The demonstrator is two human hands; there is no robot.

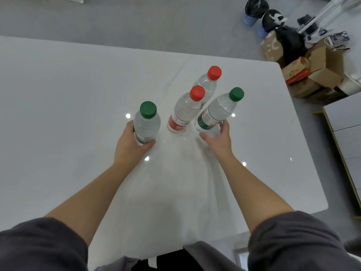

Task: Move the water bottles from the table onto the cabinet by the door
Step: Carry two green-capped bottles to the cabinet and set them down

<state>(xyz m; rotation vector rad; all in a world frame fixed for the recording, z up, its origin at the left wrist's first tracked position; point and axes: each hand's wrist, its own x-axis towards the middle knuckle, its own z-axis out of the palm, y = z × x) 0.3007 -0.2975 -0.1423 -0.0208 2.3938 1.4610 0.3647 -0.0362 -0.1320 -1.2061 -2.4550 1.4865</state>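
Observation:
Several clear water bottles stand upright on the white table. My left hand is wrapped around the lower body of a green-capped bottle on the left. My right hand is spread around the base of another green-capped bottle on the right, thumb and fingers touching it but not fully closed. Between them stands a red-capped bottle with a red label, and a second red-capped bottle stands behind it. The cabinet by the door is not in view.
Cardboard boxes and black bags lie on the floor past the table's far right corner. A grey cabinet top with a gold edge sits to the right of the table. Grey floor lies beyond the table.

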